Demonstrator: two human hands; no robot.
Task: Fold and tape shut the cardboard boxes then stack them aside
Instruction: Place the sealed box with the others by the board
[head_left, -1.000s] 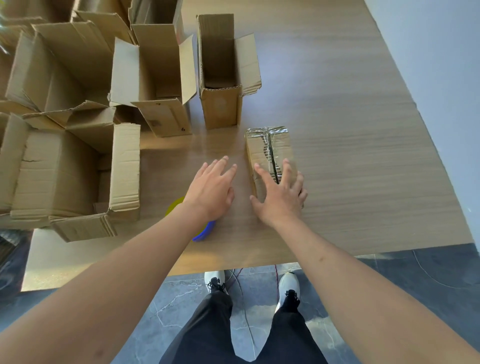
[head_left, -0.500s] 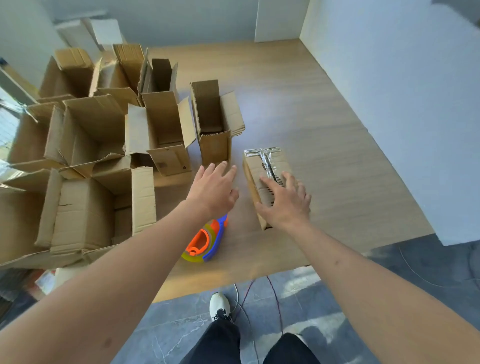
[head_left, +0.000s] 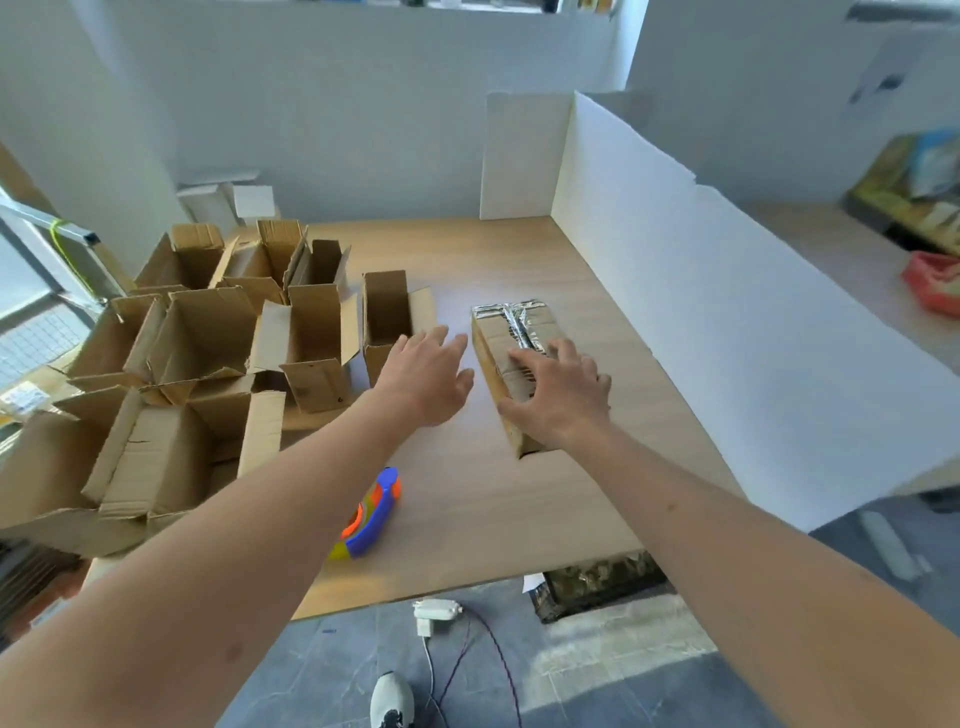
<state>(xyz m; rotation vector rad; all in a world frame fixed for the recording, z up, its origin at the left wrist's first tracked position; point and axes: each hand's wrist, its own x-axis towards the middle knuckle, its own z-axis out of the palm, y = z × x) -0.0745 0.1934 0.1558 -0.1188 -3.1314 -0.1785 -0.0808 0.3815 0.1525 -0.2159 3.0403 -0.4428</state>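
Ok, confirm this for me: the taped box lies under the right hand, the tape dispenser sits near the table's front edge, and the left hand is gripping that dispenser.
Wrong on one count. In the head view the left hand holds nothing: it hovers open, well beyond the tape dispenser. The rest stands: the taped box lies under the right hand, and the dispenser sits near the table's front edge.

Pale wood-grain table (head_left: 467, 499), smooth with a soft sheen. Matt brown corrugated cardboard on the sealed box (head_left: 498, 364) near the table's right edge, its top seam crossed by shiny, crinkled tape (head_left: 519, 322). Same dull, creased cardboard on the open boxes (head_left: 208, 338) along the left edge. Glossy moulded plastic on the tape dispenser (head_left: 371, 514) near the front edge.
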